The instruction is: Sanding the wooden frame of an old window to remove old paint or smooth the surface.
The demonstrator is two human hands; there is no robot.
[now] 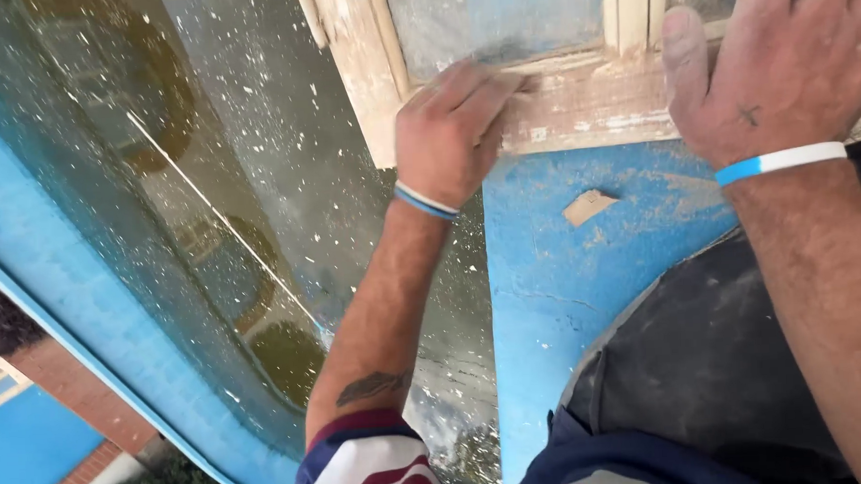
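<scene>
We find the left hand [446, 136] pressed fingers-flat on the window frame's [578, 103] lower rail, possibly over a hidden sanding sheet; we cannot tell. The right hand [777, 68] lies open, braced on the rail, gripping nothing. The wooden frame looks stiff and flaking; its panes fragile, so hold the rail.

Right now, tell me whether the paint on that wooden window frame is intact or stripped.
Mostly stripped. The window frame shows bare, dusty wood with only white flecks left, under the left hand and right hand.
</scene>
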